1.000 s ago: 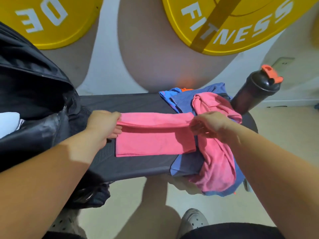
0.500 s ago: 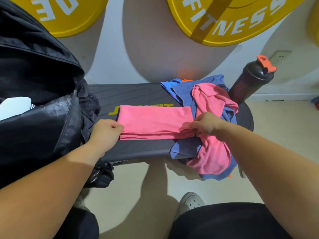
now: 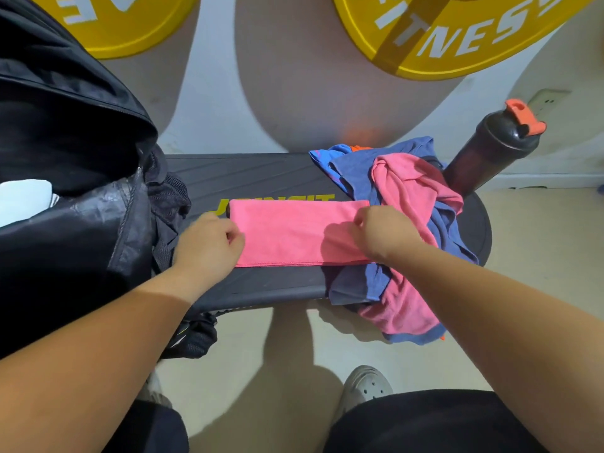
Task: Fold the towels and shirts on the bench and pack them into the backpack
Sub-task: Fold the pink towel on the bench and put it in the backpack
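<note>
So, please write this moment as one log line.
step: folding | towel: flat on bench | left hand, right hand: at its ends

A dark shaker bottle (image 3: 490, 152) with an orange cap stood at the bench's right end. Two yellow weight plates (image 3: 457, 37) leaned against the white wall (image 3: 212, 93); a wall socket (image 3: 547, 100) showed behind the bottle. A grey shoe (image 3: 367, 385) rested on the pale floor (image 3: 539, 230).
</note>
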The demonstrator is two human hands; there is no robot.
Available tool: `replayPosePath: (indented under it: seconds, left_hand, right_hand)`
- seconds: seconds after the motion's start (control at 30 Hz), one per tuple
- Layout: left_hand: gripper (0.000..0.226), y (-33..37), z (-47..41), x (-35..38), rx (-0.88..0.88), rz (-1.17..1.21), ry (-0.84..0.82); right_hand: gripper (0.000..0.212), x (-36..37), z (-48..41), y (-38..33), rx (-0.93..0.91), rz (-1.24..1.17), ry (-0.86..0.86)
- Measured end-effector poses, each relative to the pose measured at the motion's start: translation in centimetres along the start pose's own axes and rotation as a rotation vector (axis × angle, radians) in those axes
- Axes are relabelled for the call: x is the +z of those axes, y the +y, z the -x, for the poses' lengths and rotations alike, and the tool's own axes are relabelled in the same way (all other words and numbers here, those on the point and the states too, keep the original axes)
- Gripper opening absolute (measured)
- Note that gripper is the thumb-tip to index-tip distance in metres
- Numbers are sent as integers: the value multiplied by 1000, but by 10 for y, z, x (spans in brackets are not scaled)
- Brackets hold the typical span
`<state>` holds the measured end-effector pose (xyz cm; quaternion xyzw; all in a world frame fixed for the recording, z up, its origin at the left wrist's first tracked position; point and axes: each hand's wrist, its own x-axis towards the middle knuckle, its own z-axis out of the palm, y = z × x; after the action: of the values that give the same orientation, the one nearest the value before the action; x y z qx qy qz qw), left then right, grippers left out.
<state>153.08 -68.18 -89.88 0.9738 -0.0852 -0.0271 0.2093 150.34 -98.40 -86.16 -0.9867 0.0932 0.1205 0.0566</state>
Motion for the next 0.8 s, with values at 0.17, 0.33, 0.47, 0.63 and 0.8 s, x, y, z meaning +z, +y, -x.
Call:
replayPosePath:
  seconds: [0.17, 0.33, 0.47, 0.63, 0.8]
  left_hand:
    - [47, 21, -21, 18, 183, -132, -31]
    - [65, 21, -36, 47, 151, -264, -195]
    - [71, 5, -30, 61, 183, -292, -195]
    - [80, 1, -32, 67, 177, -287, -202]
    - [79, -1, -32, 67, 185, -269, -190]
  right_hand:
    - [50, 26, -20, -36, -194, 31, -7]
    - [61, 61, -37, -56, -238, 105, -40]
    - [72, 84, -35, -40, -204, 99, 22]
    - [80, 85, -38, -26, -122, 81, 96]
    - [83, 84, -37, -27, -99, 83, 95]
